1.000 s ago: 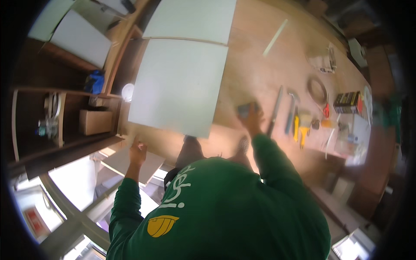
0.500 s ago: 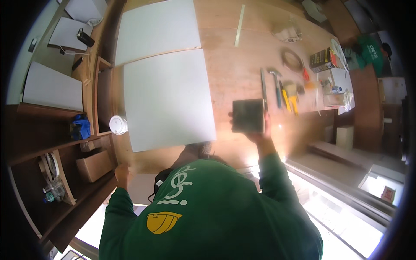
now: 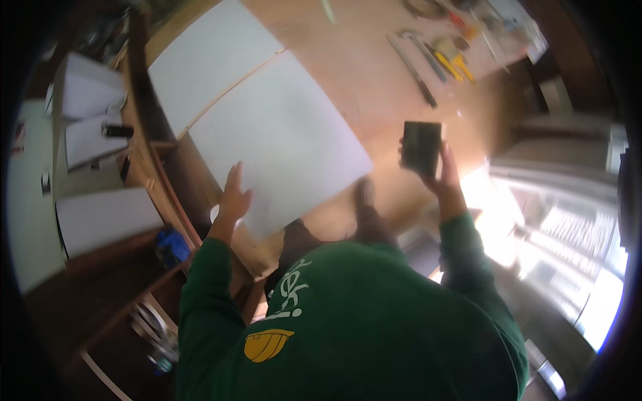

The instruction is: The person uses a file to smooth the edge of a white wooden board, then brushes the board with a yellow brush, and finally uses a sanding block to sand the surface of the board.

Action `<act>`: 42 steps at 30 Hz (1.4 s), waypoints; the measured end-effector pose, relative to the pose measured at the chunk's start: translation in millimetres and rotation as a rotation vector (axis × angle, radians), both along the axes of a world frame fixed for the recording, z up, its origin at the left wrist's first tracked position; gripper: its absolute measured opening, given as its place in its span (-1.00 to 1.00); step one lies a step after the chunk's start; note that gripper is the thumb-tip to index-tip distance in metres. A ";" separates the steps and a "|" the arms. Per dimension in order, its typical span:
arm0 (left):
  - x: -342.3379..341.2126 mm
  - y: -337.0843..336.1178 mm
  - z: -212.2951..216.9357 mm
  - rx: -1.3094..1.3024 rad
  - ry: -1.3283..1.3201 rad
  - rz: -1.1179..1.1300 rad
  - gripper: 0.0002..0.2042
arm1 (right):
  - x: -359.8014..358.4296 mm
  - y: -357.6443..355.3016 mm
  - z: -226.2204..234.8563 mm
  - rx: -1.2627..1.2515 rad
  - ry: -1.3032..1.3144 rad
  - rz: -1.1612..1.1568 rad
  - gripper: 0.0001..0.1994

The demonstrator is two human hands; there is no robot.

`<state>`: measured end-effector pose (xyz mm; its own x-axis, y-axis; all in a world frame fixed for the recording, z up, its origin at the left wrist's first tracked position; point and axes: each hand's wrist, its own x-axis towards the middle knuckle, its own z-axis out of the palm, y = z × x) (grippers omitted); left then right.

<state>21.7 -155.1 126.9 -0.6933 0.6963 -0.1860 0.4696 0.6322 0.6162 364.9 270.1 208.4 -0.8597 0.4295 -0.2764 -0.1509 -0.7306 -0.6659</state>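
Observation:
My right hand [image 3: 448, 179] is closed around a dark, flat square block [image 3: 422, 147] with a paler edge. It holds the block up in front of me, to the right of the near white board [image 3: 287, 134]. Over the left edge of that board reaches my left hand [image 3: 233, 202], open and with nothing in it, its fingers stretched out and the thumb apart. Whether it touches the board I cannot tell. A white round tub [image 3: 215, 213] is partly hidden behind this hand.
A second white board [image 3: 207, 60] lies beyond a thin wooden strip. Farther right are a long dark bar tool [image 3: 416, 75], a hammer [image 3: 430, 55] and a yellow-handled tool [image 3: 459, 65]. Wooden shelving at left holds a blue cloth-like bundle [image 3: 172, 246] and a black cylinder [image 3: 118, 129].
My left hand has risen from low at the left to over the near board's edge. The right hand still holds the dark block. The whole view has swung round and is blurred.

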 end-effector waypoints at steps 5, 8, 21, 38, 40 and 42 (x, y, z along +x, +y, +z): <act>-34.4 66.3 -56.3 0.019 0.158 -0.477 -0.29 | 35.5 -108.2 -66.7 -0.047 -0.367 -0.452 -0.39; -22.7 106.4 -79.2 0.103 0.236 -0.556 -0.38 | 44.9 -189.7 -69.1 -0.259 -0.413 -0.572 -0.43; -9.1 256.7 -143.7 0.113 0.609 -0.502 -0.41 | 102.1 -237.9 -120.0 -0.141 -0.330 -0.624 -0.38; 10.4 271.2 -142.3 0.050 0.578 -0.540 -0.46 | 67.8 -101.5 -205.1 0.144 -0.380 -0.346 -0.33; 9.0 270.5 -141.9 0.055 0.573 -0.557 -0.46 | 65.7 -99.1 -207.0 0.190 -0.389 -0.334 -0.33; 8.3 271.6 -140.9 0.054 0.568 -0.570 -0.46 | 65.4 -96.9 -209.7 0.215 -0.399 -0.318 -0.34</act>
